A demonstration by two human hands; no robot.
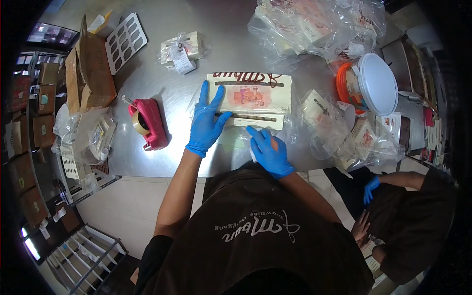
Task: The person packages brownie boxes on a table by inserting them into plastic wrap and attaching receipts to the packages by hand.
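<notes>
Table [177, 108] of grey metal stands on a pale tiled floor [118, 206].

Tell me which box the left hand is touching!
The box in the middle, with the pink picture: the left hand touches it, the others lie farther off.

Large script on the brown apron [246, 260] seems to read "Ambun", though its looping first letter is uncertain, with "brownies panggang" in smaller print beside it. The same script name, upside down in the view, runs in dark red-brown along the far edge of the pale box [253, 97], whose finer print is too small to read. Similar red-brown script shows only in part through the clear plastic bags [319, 27], and the lines on the white slip [184, 64] are illegible.
</notes>
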